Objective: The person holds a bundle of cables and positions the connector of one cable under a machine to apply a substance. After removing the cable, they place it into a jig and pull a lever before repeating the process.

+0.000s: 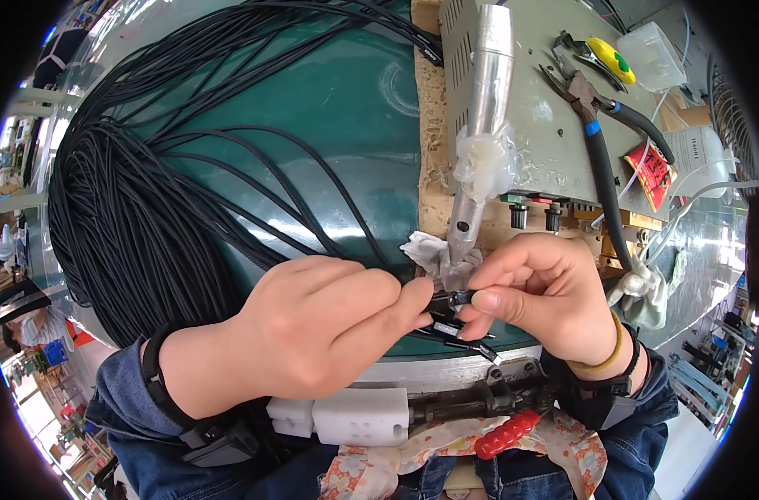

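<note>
Close to the table's near edge, both my hands meet over a small black cable connector (456, 297). My left hand (325, 321) has its fingers pinched around the cable end, partly hiding it. My right hand (550, 296) grips the connector's other end between thumb and forefinger. Beneath them lie more black cable ends (448, 329), one with a bare metal plug. Just beyond the fingers, a crumpled white tissue (429, 250) sits by the lower end of a silver metal tube (489, 92), which carries a lump of translucent material (485, 162).
A thick bundle of black cables (134, 242) covers the left of the green tabletop (354, 117). On the grey metal box (529, 117) at right rest blue-and-black pliers (598, 142) and a yellow-handled cutter (610, 60). White blocks (359, 417) and a red grip (509, 433) are below the table's edge.
</note>
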Available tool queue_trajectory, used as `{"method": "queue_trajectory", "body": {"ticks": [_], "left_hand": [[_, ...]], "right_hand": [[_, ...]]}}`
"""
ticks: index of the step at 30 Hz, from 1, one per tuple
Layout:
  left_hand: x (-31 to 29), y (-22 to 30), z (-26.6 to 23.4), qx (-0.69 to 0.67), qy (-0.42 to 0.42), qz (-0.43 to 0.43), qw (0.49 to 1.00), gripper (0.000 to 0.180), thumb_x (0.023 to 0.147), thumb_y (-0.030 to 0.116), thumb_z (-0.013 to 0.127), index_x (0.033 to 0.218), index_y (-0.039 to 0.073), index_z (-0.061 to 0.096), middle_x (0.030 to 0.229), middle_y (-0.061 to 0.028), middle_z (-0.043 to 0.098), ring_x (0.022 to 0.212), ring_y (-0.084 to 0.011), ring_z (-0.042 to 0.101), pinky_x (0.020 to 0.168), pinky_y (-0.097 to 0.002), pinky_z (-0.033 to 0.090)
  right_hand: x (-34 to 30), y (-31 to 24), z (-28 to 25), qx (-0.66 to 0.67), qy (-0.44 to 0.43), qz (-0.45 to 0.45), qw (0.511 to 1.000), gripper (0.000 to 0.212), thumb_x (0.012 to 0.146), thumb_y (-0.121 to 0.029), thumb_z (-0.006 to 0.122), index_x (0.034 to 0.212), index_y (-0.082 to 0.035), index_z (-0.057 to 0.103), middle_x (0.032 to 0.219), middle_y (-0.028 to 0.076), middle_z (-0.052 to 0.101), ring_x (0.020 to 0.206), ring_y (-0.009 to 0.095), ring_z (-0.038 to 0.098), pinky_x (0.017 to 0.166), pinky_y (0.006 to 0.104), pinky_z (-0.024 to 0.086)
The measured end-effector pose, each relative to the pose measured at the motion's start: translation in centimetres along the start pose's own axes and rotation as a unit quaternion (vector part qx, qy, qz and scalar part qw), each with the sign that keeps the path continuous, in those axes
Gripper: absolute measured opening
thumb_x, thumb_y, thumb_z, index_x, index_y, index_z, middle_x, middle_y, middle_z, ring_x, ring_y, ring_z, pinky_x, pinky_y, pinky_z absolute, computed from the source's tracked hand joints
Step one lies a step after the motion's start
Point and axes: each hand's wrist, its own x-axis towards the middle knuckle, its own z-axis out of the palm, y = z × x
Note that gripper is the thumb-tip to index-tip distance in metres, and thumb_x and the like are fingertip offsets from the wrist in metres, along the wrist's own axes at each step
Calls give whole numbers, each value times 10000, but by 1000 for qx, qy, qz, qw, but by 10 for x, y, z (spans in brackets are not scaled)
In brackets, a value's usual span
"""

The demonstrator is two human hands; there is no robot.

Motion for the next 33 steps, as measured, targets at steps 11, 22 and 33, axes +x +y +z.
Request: {"method": "queue_trajectory", "body": {"ticks": [11,22,33], "left_hand": [[-5,1,7,-43,-3,7,999,284,690,119,731,923,-21,648,599,-3,400,451,-111,448,376,-257,359],[-4,8,2,-2,-34,29,999,384,697,213,735,990,-10,628,680,-21,483,561,-150,542,453,-261,443],[-2,14,6,77,-174,-25,981,328,616,103,729,893,0,585,885,-94,588,942,-271,581,763,-358,481]], "right_hand": [[-4,-1,0,-105,-27,-9,994,91,833,102,579,922,83,582,828,177,661,754,239,679,662,306,557],[-14,-13,3,-197,-75,5,977,92,828,-33,662,849,13,585,791,78,655,665,115,642,583,218,499],[-94,24,22,-540,-79,-269,793,268,701,-251,752,707,-43,584,605,69,539,495,256,495,482,349,392]]}}
